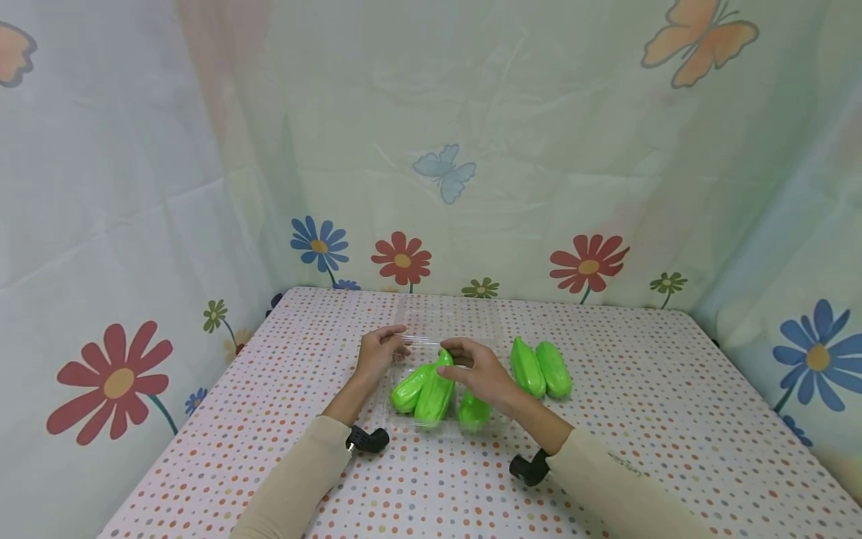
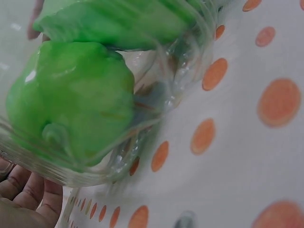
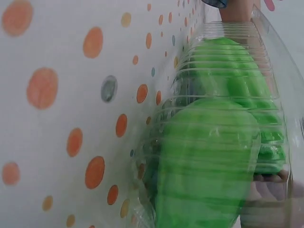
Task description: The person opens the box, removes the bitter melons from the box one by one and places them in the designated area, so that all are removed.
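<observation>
Head view: two green gourds (image 1: 541, 368) beside clear tray (image 1: 412, 344).

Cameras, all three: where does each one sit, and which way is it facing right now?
Head: above the dotted table, looking forward and down; both forearms, left hand and right hand at the clear plastic container.
Left wrist: low beside the container, facing green plastic vegetables; palm shows.
Right wrist: low along the tablecloth, facing the container wall; fingertips show.
All three share the container and vegetables.
</observation>
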Action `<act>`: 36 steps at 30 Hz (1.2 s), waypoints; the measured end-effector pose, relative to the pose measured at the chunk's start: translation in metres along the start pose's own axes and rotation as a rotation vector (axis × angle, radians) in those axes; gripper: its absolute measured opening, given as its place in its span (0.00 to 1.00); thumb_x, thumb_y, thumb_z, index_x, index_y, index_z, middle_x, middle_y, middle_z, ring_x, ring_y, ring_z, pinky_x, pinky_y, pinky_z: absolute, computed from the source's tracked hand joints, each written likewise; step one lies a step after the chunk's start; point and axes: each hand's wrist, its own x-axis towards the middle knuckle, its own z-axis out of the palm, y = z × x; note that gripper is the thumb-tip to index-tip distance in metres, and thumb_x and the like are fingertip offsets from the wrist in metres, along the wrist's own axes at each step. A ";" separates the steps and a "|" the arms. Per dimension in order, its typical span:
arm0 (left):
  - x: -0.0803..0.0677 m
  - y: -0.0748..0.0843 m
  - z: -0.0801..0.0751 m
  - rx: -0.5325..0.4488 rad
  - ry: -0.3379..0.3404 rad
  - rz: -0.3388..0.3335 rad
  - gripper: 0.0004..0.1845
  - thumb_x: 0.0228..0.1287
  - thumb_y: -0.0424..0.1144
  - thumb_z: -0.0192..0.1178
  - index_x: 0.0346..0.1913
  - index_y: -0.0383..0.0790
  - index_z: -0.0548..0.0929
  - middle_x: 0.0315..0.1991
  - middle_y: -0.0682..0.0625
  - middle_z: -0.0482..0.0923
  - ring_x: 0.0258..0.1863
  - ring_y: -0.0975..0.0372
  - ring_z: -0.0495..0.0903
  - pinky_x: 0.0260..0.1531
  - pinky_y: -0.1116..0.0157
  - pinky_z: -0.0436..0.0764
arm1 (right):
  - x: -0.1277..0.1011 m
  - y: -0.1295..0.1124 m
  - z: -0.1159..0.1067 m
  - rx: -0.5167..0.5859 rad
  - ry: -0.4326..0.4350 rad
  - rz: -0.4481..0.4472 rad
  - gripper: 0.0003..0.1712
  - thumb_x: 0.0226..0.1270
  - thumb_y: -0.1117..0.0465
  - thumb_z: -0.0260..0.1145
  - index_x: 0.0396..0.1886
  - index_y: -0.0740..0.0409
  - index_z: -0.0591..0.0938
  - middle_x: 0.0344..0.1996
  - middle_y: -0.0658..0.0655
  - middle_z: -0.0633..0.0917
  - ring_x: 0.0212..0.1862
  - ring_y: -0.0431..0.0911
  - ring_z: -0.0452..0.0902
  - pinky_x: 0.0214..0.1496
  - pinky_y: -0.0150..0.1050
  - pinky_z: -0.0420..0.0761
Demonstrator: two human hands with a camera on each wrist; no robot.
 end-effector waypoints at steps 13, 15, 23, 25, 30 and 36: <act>0.001 0.001 -0.002 -0.018 0.002 -0.014 0.20 0.73 0.28 0.53 0.64 0.22 0.75 0.50 0.25 0.81 0.40 0.48 0.86 0.55 0.41 0.80 | 0.002 -0.004 0.005 0.041 -0.010 -0.011 0.30 0.66 0.65 0.71 0.67 0.64 0.75 0.63 0.65 0.79 0.65 0.60 0.75 0.63 0.50 0.80; 0.004 -0.002 -0.002 -0.014 0.001 -0.018 0.20 0.73 0.28 0.53 0.64 0.22 0.75 0.50 0.25 0.81 0.40 0.48 0.86 0.55 0.41 0.80 | 0.003 -0.004 0.007 0.036 -0.026 -0.021 0.31 0.66 0.66 0.71 0.68 0.64 0.74 0.63 0.65 0.79 0.64 0.59 0.76 0.63 0.49 0.80; 0.023 -0.030 -0.004 0.016 0.017 -0.019 0.20 0.74 0.29 0.52 0.64 0.26 0.77 0.48 0.27 0.82 0.43 0.44 0.86 0.52 0.42 0.82 | 0.002 -0.007 0.015 0.004 -0.081 -0.045 0.34 0.67 0.67 0.70 0.71 0.64 0.71 0.60 0.64 0.79 0.61 0.59 0.78 0.58 0.46 0.83; 0.024 -0.033 -0.003 0.018 0.030 -0.014 0.19 0.74 0.31 0.53 0.64 0.29 0.79 0.48 0.28 0.83 0.41 0.47 0.87 0.51 0.45 0.84 | 0.001 -0.009 0.016 0.001 -0.086 -0.052 0.34 0.67 0.68 0.70 0.71 0.65 0.71 0.61 0.65 0.79 0.62 0.59 0.78 0.59 0.47 0.82; 0.024 -0.035 -0.003 0.017 0.051 -0.005 0.18 0.74 0.32 0.54 0.62 0.31 0.81 0.46 0.32 0.85 0.35 0.58 0.87 0.45 0.53 0.87 | 0.001 -0.010 0.018 -0.012 -0.088 -0.042 0.34 0.66 0.68 0.71 0.70 0.65 0.71 0.65 0.65 0.77 0.65 0.60 0.75 0.63 0.49 0.80; 0.023 -0.034 -0.002 0.017 0.056 0.006 0.18 0.72 0.30 0.54 0.60 0.30 0.81 0.44 0.31 0.85 0.30 0.63 0.85 0.38 0.61 0.87 | 0.001 -0.007 0.019 -0.048 -0.075 -0.043 0.34 0.66 0.65 0.72 0.70 0.65 0.72 0.65 0.64 0.78 0.67 0.60 0.74 0.65 0.50 0.78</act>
